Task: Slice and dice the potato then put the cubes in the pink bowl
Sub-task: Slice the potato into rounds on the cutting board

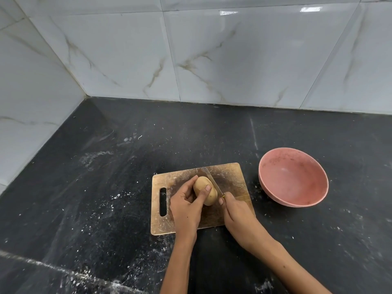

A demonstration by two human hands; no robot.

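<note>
Hands (pixel 186 206) (pixel 237 213) work one potato (pixel 205 190), one knife (pixel 212 180).

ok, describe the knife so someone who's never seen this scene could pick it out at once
Find the wooden board on the black counter, left of the pink bowl. On it, the left hand holds a whole potato; the knife runs along the potato's right side, its handle gripped by the right hand. It is the only thin, grey metal thing there.
</note>
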